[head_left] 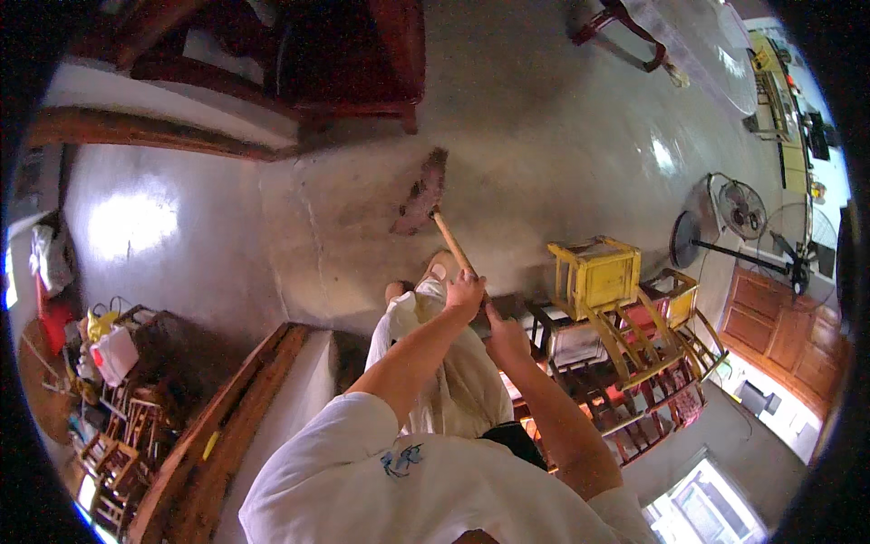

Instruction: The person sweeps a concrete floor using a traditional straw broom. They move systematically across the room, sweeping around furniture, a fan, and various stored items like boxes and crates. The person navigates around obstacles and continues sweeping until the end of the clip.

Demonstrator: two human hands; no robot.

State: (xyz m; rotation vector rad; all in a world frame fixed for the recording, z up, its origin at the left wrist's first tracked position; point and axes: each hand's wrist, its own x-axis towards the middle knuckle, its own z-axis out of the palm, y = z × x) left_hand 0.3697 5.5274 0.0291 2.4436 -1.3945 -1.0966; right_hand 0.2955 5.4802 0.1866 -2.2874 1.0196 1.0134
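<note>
A mop with a pale wooden handle slants down and away from me to the floor. Its dark reddish-brown head lies spread on the grey floor ahead of my feet. My left hand is wrapped round the handle, lower down the stick. Nearer my body, my right hand is closed round the upper part of the same handle. The handle's top end is hidden by my hands and clothes.
Stacked yellow and brown stools and chairs stand close on my right, with standing fans beyond. A dark red wooden chair is ahead left. Wooden door frames border the room on the left. A covered table stands far right.
</note>
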